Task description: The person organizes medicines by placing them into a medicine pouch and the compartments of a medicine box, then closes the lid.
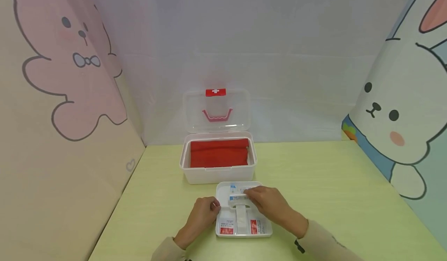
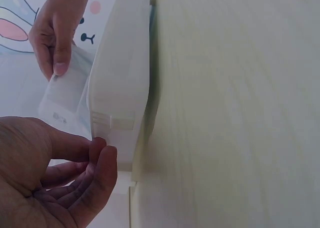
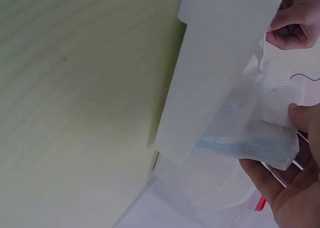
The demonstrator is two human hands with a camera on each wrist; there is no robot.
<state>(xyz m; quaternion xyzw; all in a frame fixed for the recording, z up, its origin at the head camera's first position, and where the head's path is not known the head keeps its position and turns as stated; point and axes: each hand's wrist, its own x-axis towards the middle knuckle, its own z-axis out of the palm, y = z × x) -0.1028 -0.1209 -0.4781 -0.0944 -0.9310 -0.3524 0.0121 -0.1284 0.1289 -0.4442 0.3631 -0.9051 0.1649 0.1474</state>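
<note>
A shallow white tray (image 1: pixel 220 214) lies on the table in front of the open box. My left hand (image 1: pixel 203 213) pinches the tray's left rim between thumb and fingers; the left wrist view shows the fingertips at its edge (image 2: pixel 120 87). My right hand (image 1: pixel 272 204) grips a clear plastic packet (image 1: pixel 238 199) with blue print over the tray's far half. In the right wrist view the packet (image 3: pixel 250 133) sits between thumb and fingers, its contents white and blurred. In the tray's near half lie two red-and-white sachets (image 1: pixel 227 227) and a white strip-shaped packet (image 1: pixel 241 219).
Behind the tray stands a white first-aid box (image 1: pixel 218 174), its clear lid (image 1: pixel 241 113) raised against the back sheet. Folded red cloth or a pouch (image 1: pixel 219 154) fills the box. Cartoon-printed sheets hang left and right of the pale yellow-green table (image 1: pixel 314 183).
</note>
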